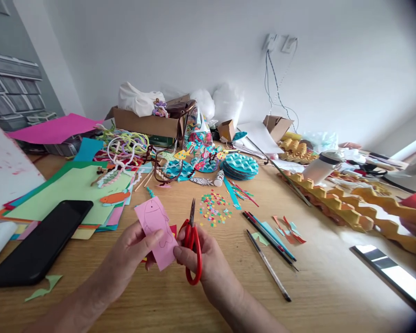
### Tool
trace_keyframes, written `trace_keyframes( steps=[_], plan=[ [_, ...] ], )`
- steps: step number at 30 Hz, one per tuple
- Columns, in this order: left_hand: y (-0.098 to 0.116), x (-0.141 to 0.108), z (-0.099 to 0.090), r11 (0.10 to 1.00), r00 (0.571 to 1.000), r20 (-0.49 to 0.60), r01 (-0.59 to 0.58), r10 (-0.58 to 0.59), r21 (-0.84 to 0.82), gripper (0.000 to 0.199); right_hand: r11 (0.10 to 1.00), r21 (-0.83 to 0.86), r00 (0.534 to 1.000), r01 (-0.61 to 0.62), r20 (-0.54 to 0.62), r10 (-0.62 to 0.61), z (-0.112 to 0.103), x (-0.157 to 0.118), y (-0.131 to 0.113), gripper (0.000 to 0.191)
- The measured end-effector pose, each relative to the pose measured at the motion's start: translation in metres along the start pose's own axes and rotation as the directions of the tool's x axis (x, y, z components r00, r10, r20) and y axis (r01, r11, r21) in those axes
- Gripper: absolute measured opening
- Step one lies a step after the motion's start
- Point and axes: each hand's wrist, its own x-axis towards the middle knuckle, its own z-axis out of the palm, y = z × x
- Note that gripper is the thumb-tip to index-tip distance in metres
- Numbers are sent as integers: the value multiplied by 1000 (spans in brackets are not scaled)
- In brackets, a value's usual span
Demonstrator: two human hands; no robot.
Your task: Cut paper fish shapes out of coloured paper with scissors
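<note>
Between my two hands is a pink paper strip [158,259] with a fish outline drawn on it. My left hand [133,249] pinches its left side, thumb on top. A pair of scissors [198,266] with red handles is in my right hand [211,263], blades together and pointing away from me. The right thumb also touches the strip's lower right corner. Bits of red and yellow paper show behind the strip, partly hidden. Beyond the scissors lies a scatter of small coloured paper dots [215,206]. An orange paper fish [114,199] rests on coloured sheets to the left.
At left, a black phone [41,245] lies by stacked coloured paper [62,189]. Pens [268,266] and paper scraps [289,230] lie at right, near yellow egg cartons [333,203] and another phone [391,273]. Blue wavy discs [239,166] and a cardboard box [145,124] stand farther back.
</note>
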Motion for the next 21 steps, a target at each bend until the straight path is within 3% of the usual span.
trace_keyframes(
  steps=[2, 6, 14, 18, 21],
  plan=[
    [1, -1, 3, 1000, 998, 62, 17, -16, -25, 27, 1000, 10, 1000, 8, -16, -8, -1, 1, -1, 30],
    [3, 0, 7, 999, 997, 67, 46, -45, -6, 24, 1000, 12, 1000, -5, -10, 5, 0, 2, 0, 30],
    [6, -4, 12, 998, 997, -52, 64, -63, 8, 16, 999, -45, 1000, 9, 19, -9, -1, 3, 6, 34],
    [9, -2, 8, 998, 993, -99, 63, -66, -27, 16, 963, -256, 997, 80, -3, -83, -3, 3, 4, 27],
    [13, 2, 2, 991, 986, -158, 30, -50, -132, 19, 875, -471, 992, 116, 12, -125, -5, 1, 0, 20]
  ],
)
